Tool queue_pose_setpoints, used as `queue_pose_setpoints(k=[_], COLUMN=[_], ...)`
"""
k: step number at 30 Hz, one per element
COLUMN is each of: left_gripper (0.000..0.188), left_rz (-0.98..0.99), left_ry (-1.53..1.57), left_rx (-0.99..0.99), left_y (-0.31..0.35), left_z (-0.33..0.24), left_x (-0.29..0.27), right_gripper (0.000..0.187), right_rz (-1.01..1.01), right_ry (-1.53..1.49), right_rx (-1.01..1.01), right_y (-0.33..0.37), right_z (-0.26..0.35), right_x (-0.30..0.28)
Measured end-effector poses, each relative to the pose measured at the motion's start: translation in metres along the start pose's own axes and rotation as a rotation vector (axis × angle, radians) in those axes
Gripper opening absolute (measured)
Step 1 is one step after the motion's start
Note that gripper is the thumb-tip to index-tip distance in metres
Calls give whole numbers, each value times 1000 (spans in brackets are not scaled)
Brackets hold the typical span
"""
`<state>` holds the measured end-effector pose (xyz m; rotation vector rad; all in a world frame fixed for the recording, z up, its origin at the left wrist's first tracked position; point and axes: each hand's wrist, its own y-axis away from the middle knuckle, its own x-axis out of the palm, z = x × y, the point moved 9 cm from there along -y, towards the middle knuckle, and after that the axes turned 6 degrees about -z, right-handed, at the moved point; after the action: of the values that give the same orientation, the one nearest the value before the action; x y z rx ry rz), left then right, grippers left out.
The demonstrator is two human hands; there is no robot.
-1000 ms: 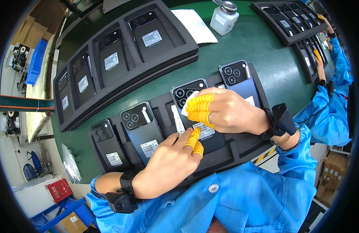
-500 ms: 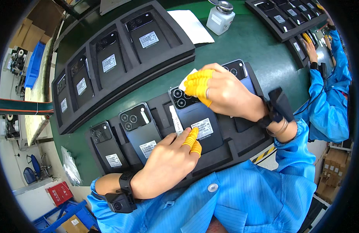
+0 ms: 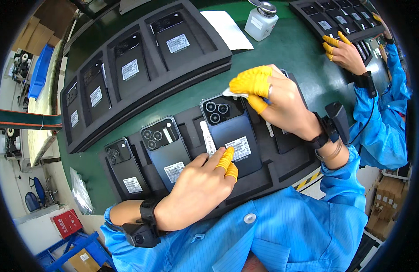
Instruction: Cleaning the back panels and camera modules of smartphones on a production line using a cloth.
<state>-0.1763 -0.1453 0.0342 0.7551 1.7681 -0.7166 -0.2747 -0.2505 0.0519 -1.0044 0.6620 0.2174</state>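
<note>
Pinching a white wipe (image 3: 233,94), your right grip (image 3: 282,99) hangs by the top edge of the dark blue phone (image 3: 223,131) (whether the wipe touches it, you cannot tell), its yellow finger covers (image 3: 252,80) hiding part of the wipe. That phone lies in the black foam tray (image 3: 278,174). Your left grip (image 3: 193,195) rests fingertips on the label (image 3: 240,149); whether it clasps anything underneath cannot be made out. Your right grip masks much of the next phone (image 3: 286,143).

Trayed phones (image 3: 218,129) line this factory workshop's workbench (image 3: 293,50).
</note>
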Motion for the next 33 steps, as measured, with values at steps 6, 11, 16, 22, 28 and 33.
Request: queue_pose_setpoints(k=[6, 11, 16, 22, 28, 33], left_gripper=[21, 20, 20, 20, 19, 18], left_rz=[-11, -16, -4, -1, 2, -23], left_ry=[3, -9, -9, -20, -14, -32], left_rx=[5, 1, -13, 12, 2, 2], left_y=[0, -1, 2, 1, 2, 1], left_z=[-1, 1, 0, -1, 0, -1], left_x=[1, 1, 1, 2, 1, 3], right_gripper=[30, 28, 17, 20, 15, 20], right_rz=[192, 179, 221, 39, 152, 5], right_ry=[63, 45, -19, -8, -116, -53], right_rx=[-179, -278, -194, -104, -242, -114], right_y=[10, 15, 12, 0, 11, -7], right_z=[24, 38, 29, 13, 42, 26], right_x=[40, 33, 18, 28, 26, 18])
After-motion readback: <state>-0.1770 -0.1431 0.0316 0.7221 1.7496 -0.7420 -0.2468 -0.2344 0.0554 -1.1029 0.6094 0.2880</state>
